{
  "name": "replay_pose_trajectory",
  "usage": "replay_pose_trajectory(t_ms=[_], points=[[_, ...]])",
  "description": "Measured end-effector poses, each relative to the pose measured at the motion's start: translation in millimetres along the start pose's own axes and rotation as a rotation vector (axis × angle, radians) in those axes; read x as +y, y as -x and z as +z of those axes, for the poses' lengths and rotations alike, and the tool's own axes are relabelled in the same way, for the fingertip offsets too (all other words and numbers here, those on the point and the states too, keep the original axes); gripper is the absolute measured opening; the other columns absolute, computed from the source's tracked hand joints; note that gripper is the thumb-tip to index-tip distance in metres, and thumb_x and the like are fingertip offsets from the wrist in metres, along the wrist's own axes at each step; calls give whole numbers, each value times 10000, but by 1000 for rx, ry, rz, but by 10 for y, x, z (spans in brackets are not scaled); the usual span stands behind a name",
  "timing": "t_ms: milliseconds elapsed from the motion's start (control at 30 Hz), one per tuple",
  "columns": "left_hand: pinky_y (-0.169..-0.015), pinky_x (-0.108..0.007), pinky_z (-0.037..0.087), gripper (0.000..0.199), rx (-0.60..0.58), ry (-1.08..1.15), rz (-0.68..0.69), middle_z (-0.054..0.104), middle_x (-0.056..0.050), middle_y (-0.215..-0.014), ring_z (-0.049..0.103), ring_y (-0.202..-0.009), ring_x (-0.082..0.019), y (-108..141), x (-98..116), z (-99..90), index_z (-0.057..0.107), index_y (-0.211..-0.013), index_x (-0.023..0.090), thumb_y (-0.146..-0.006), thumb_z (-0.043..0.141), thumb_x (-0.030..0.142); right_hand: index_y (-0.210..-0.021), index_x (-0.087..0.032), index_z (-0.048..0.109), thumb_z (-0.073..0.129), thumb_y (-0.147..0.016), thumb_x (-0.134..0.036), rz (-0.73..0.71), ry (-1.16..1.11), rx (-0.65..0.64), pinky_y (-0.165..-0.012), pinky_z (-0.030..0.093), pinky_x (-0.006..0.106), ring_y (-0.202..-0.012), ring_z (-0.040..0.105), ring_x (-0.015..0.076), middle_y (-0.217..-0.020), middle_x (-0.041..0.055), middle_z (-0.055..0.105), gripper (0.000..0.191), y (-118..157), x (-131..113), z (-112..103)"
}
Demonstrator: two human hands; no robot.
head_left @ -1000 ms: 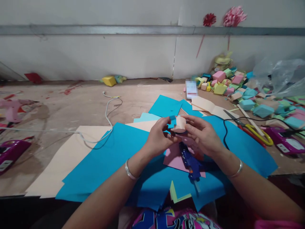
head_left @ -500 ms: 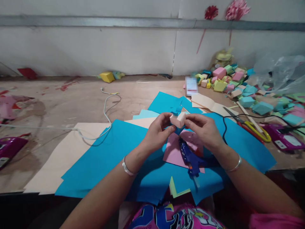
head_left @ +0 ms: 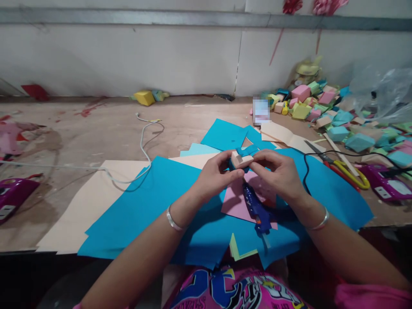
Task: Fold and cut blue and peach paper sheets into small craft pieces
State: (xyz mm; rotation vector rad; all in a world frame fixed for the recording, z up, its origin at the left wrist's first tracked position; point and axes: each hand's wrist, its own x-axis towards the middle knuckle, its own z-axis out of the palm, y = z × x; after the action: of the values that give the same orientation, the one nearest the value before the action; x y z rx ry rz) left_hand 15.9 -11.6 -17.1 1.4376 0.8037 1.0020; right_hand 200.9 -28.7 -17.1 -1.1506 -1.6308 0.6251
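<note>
Between both hands is a small folded paper box [head_left: 242, 160], cream inside its walls and blue outside, with blue flaps at its far side. My left hand [head_left: 220, 175] pinches it from the left, thumb in front. Fingers of my right hand [head_left: 275, 171] close on its right edge. Just below the hands a blue glue gun [head_left: 254, 204] lies on a pink paper sheet [head_left: 233, 199], its nozzle toward the box. Large blue paper sheets [head_left: 144, 210] spread underneath.
Scissors with red and yellow handles [head_left: 350, 174] lie at right beside a purple device [head_left: 386, 182] with a black cord. A heap of coloured paper boxes [head_left: 337, 133] fills the back right. A white cable [head_left: 143, 148] crosses the left, near cream sheets [head_left: 80, 197].
The paper box has been turned in my fingers, so its cream walls and blue flaps face differently. Both hands stay on it. The view has tipped slightly downward.
</note>
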Motion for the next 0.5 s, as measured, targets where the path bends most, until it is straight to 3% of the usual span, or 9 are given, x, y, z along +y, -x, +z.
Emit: replay_pose_trajectory(t_ms=[133,267,367,500], points=[[-718,-320,501,260,-2,-11,-10,606,-17,-790,587,-766,-157,4,28,14,610,-799,199,-828,712,436,-796,-196,679,647,-813,-141,-95,97,-13,-619,481,269,-752,609,138,-808,7,665,66,-2,-23,-17],[-875,-381,530,220,-50,171,-7,672,-52,-984,650,-966,-211,-1,1,23,669,-978,227,-843,707,396,-800,-196,668,649,-820,-159,-72,86,-15,-622,490,277,-734,600,136,-804,7,652,46,-4,-25,-22],[-949,-407,518,338,-15,254,-58,680,-53,-1113,634,-1091,-239,-10,-40,6,674,-1124,262,-797,744,312,-820,-200,679,683,-806,-195,19,8,-23,-662,520,291,-794,628,155,-859,22,666,16,2,-18,-16],[-911,-389,524,389,50,184,-77,699,-33,-1040,649,-1008,-220,-8,-60,-18,693,-1105,255,-725,738,186,-927,-211,666,724,-815,-294,238,-297,-125,-723,565,335,-873,679,194,-922,41,705,152,15,-10,2]])
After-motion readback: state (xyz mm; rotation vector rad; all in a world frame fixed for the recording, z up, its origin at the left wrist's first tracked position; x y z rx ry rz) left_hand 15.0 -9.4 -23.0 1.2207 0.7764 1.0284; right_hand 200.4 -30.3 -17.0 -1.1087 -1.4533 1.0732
